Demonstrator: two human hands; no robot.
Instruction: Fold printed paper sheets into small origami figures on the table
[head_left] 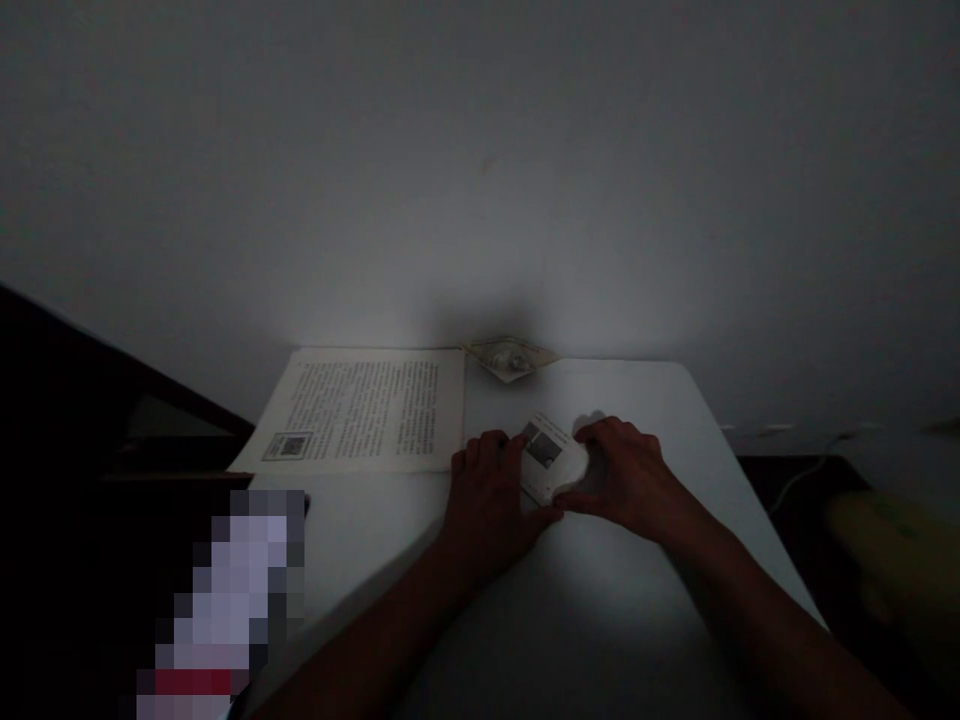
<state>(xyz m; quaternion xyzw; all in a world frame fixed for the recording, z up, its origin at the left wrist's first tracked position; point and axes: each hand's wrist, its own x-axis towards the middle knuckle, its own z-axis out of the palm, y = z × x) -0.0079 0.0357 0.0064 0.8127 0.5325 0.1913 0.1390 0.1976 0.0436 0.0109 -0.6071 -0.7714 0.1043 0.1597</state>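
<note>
Between my hands is a small piece of folded paper [550,452], printed with text and a dark picture, resting on the white table. My left hand [491,490] holds its left side, with a fingertip on the top and the thumb at the near corner. My right hand [626,475] grips its right side between curled fingers and thumb. The thumbs nearly meet at the near corner. The fold layers underneath are too dark to make out. Behind it, near the wall, sits a folded paper shape [508,358] with pointed ends.
A printed sheet [375,410] with a square code lies at the table's left, partly over its edge. The white table [660,390] stands against a grey wall [480,200]. A pixelated bright object [232,600] is at the lower left. Something yellowish [892,540] and a pale cable [802,470] are at the right.
</note>
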